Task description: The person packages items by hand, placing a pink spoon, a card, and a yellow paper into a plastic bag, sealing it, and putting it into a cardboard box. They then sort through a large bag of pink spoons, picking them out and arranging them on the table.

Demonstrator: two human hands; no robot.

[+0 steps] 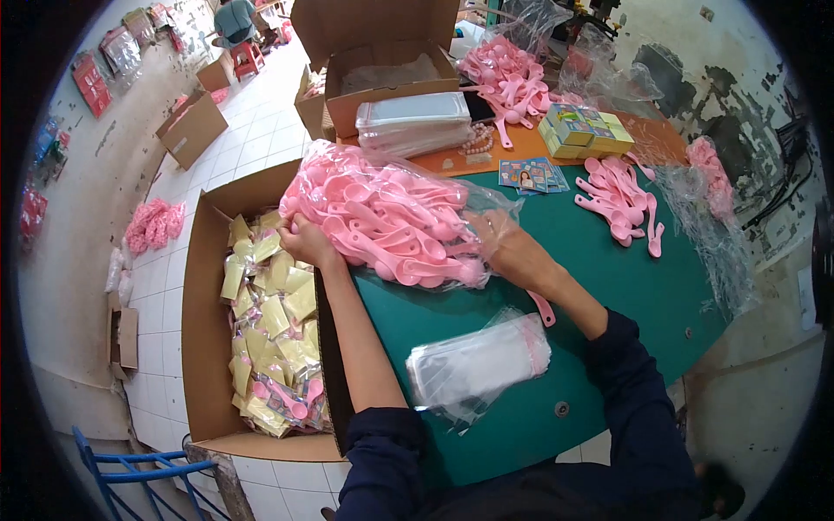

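Note:
A big clear plastic bag point(382, 213) full of pink plastic scoops lies tilted over the green tabletop and the carton's edge. My left hand point(304, 240) is closed on the lower left corner of this bag. At its right end, my right hand point(504, 246) grips the loose plastic, its fingertips partly hidden by the film. One pink scoop point(542, 308) lies on the table just below my right forearm. Nearer me rests a stack of clear plastic sleeves point(478, 360). To the right of my right hand is a loose pile of pink scoops point(618, 195).
An open carton point(201, 347) at left holds many yellow-carded packets point(274, 317). Farther back are sleeve stacks point(415, 117), an open box point(347, 102), card bundles point(584, 130), loose cards point(532, 175) and more scoops point(504, 69). A person point(234, 22) sits in the background.

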